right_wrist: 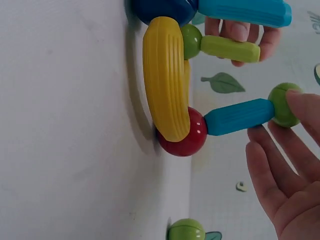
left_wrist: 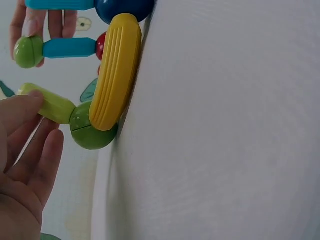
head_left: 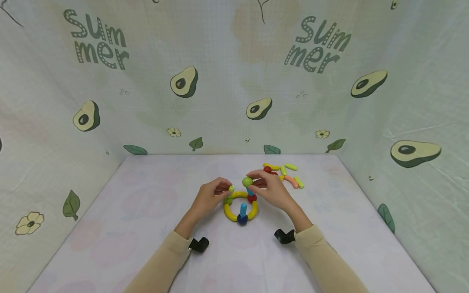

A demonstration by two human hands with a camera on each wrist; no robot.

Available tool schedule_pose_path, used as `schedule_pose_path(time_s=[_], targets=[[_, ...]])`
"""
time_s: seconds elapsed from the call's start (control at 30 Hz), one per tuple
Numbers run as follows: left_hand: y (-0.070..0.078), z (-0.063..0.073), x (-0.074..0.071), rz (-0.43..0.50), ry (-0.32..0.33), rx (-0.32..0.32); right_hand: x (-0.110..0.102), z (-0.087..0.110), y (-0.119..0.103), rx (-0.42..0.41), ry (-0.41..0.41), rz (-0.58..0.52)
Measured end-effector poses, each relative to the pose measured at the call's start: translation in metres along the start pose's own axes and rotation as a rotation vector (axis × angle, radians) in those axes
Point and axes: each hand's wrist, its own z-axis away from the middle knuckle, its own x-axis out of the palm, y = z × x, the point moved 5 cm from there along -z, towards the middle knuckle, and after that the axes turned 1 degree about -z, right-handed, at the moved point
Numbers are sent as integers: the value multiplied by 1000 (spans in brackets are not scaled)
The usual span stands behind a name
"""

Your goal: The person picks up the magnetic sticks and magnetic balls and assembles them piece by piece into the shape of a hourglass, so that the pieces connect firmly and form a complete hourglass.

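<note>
On the table lies a ring of yellow curved rods (head_left: pixel 229 213) joined by coloured balls. A light blue rod (head_left: pixel 243 209) stands upright on the dark blue ball (head_left: pixel 242 220) at the near side. My left hand (head_left: pixel 210 195) pinches a lime green rod (left_wrist: pixel 56 106), which rises from the green ball (left_wrist: pixel 93 129) on the ring's left. At the far right, another blue rod (right_wrist: pixel 240 117) stands on a red ball (right_wrist: pixel 186 136). My right hand (head_left: pixel 270 189) pinches the green ball (head_left: pixel 247 182) at that rod's top, between thumb and fingers.
Loose pieces lie behind my right hand: a yellow curved rod (head_left: pixel 272 167), red balls (head_left: pixel 267 169), several lime green rods (head_left: pixel 291 167) and an orange-pink curved rod (head_left: pixel 292 182). A printed cloth (head_left: pixel 220 126) hangs behind the table. Black cameras (head_left: pixel 199 245) sit at both wrists.
</note>
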Motion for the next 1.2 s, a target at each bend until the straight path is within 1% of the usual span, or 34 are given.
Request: schedule_pose_path(time_s=[0.07,0.27,0.6,0.87,1.07,1.2], targets=[[0,0,1,1,-5,8,4,-1,0,-7,-5,1],[1,0,3,-11,-7,5,12,-3,-3,-22,-12,27],[6,-1,6,-38,0,1,18,-3,-7,-56,0,28],[7,-2,11,-59,-8,-13,21,-2,-9,-25,-15,18],[10,-2,13,-88,-20,18,21,-2,-8,-16,-38,27],[10,-1,12,-87,-27,14,20,-2,-7,-17,-52,29]])
